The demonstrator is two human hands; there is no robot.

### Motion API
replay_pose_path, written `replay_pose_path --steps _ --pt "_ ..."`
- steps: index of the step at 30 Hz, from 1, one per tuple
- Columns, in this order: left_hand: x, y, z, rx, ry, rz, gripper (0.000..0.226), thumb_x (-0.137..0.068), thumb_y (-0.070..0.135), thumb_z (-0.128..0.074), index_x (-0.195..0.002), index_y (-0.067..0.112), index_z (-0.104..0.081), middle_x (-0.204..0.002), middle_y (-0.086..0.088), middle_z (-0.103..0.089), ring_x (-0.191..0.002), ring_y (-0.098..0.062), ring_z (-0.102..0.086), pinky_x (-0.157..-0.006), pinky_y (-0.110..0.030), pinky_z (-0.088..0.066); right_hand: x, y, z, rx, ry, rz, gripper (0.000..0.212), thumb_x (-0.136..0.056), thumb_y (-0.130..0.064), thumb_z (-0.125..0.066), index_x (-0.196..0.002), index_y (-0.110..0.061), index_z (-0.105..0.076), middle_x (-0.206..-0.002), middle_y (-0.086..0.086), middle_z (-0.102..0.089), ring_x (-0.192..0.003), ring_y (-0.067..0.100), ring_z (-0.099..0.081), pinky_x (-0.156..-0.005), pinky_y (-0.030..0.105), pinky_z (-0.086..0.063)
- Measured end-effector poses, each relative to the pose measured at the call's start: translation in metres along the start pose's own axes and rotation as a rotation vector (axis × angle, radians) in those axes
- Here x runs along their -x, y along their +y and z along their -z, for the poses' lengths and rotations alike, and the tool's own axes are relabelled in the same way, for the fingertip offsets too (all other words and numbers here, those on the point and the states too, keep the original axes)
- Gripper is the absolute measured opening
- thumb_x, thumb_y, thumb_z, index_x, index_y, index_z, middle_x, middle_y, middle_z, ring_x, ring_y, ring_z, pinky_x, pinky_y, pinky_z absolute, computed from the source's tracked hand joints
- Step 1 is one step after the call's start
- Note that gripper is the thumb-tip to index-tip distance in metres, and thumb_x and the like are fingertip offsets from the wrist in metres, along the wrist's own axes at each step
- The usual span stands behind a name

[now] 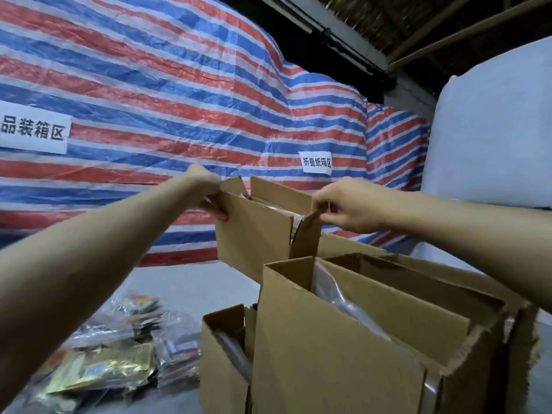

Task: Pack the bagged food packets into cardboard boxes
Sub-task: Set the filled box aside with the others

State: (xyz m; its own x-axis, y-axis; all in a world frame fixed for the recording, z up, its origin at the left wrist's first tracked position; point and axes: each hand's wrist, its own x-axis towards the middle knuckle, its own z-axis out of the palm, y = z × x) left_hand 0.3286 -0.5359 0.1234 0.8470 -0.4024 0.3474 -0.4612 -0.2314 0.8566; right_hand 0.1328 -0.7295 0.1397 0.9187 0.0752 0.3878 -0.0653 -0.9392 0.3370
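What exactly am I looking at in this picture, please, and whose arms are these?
There is no machine here: a person wears a camera on the head, so you look forward and down along their own arms. The left hand grips the left edge of an open cardboard box, and the right hand pinches its right flap. Clear plastic shows inside it. Nearer stand a large open box and a smaller box. Bagged food packets lie on the grey surface at lower left. A striped tarp hangs behind.
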Motion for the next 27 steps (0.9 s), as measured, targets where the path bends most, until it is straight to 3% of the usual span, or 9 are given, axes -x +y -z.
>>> replay_pose_path --steps 2,6,10,15,17,19,21,24,27 --pt "-0.018 -0.007 -0.019 0.034 -0.025 0.049 0.01 -0.1 -0.006 -0.051 -0.106 -0.01 -0.057 -0.09 -0.024 -0.067 -0.038 -0.017 -0.065 -0.04 -0.03 -0.056 0.002 0.009 -0.006 -0.025 -0.029 -0.011 0.007 -0.098 -0.024 -0.063 -0.097 -0.03 -0.067 -0.088 -0.013 -0.064 -0.08 0.004 -0.064 -0.071 0.024 -0.056" --pt "-0.039 -0.024 -0.061 -0.015 -0.102 0.174 0.035 -0.103 -0.004 -0.041 -0.079 -0.012 -0.065 -0.063 -0.02 -0.071 -0.063 -0.034 -0.073 -0.071 -0.043 -0.064 0.011 0.021 -0.016 -0.07 -0.123 -0.03 0.014 -0.098 -0.024 -0.063 -0.108 -0.025 -0.073 -0.094 -0.01 -0.069 -0.086 0.006 -0.067 -0.08 0.029 -0.06" --pt "-0.047 -0.036 -0.082 -0.059 -0.115 0.212 0.008 -0.104 0.0 -0.044 -0.101 -0.004 -0.051 -0.09 -0.028 -0.067 -0.06 -0.038 -0.074 -0.048 -0.041 -0.061 0.02 0.026 -0.025 -0.164 -0.22 -0.067 0.021 -0.099 -0.018 -0.058 -0.111 -0.022 -0.075 -0.099 -0.009 -0.071 -0.093 0.009 -0.067 -0.083 0.026 -0.059" --pt "-0.051 -0.044 -0.098 -0.103 -0.166 0.221 0.016 -0.104 -0.001 -0.042 -0.094 -0.006 -0.054 -0.089 -0.027 -0.066 -0.051 -0.034 -0.072 -0.045 -0.039 -0.059 0.017 0.036 -0.025 -0.324 -0.199 -0.173 0.024 -0.096 -0.013 -0.056 -0.092 -0.022 -0.078 -0.096 -0.011 -0.071 -0.095 0.011 -0.065 -0.082 0.027 -0.055" --pt "-0.052 -0.048 -0.099 -0.119 -0.171 0.223 0.017 -0.104 0.0 -0.041 -0.095 -0.005 -0.055 -0.09 -0.026 -0.066 -0.049 -0.032 -0.071 -0.047 -0.039 -0.06 0.014 0.039 -0.028 -0.401 -0.248 -0.272 0.03 -0.096 -0.007 -0.052 -0.109 -0.028 -0.07 -0.117 -0.014 -0.062 -0.111 0.011 -0.057 -0.084 0.024 -0.048" --pt "-0.054 -0.052 -0.099 -0.128 -0.171 0.22 0.017 -0.104 0.0 -0.041 -0.095 -0.004 -0.055 -0.092 -0.026 -0.066 -0.047 -0.031 -0.071 -0.041 -0.037 -0.057 0.015 0.042 -0.033 -0.492 -0.383 -0.357 0.046 -0.098 -0.012 -0.051 -0.137 -0.036 -0.052 -0.144 -0.007 -0.046 -0.128 0.015 -0.046 -0.098 0.028 -0.042" --pt "-0.054 -0.052 -0.098 -0.141 -0.178 0.224 0.017 -0.104 0.001 -0.041 -0.095 -0.003 -0.054 -0.094 -0.025 -0.065 -0.045 -0.03 -0.07 -0.037 -0.034 -0.054 0.02 0.043 -0.039 -0.572 -0.479 -0.362 0.051 -0.101 -0.024 -0.05 -0.143 -0.05 -0.038 -0.157 -0.005 -0.036 -0.131 0.017 -0.044 -0.101 0.028 -0.041" --pt "-0.055 -0.052 -0.099 -0.158 -0.184 0.227 0.018 -0.105 0.003 -0.042 -0.093 -0.002 -0.054 -0.092 -0.024 -0.065 -0.046 -0.03 -0.07 -0.039 -0.034 -0.056 0.025 0.04 -0.041 -0.646 -0.521 -0.311 0.049 -0.084 -0.036 -0.054 -0.122 -0.062 -0.039 -0.143 -0.015 -0.04 -0.111 0.005 -0.05 -0.079 0.015 -0.043" --pt "-0.055 -0.048 -0.099 -0.154 -0.172 0.227 0.02 -0.105 0.005 -0.044 -0.088 -0.002 -0.053 -0.09 -0.023 -0.066 -0.051 -0.031 -0.072 -0.047 -0.037 -0.061 0.029 0.041 -0.037 -0.694 -0.522 -0.259 0.058 -0.069 -0.03 -0.045 -0.12 -0.058 -0.047 -0.13 -0.024 -0.042 -0.11 0.002 -0.05 -0.076 0.012 -0.047"
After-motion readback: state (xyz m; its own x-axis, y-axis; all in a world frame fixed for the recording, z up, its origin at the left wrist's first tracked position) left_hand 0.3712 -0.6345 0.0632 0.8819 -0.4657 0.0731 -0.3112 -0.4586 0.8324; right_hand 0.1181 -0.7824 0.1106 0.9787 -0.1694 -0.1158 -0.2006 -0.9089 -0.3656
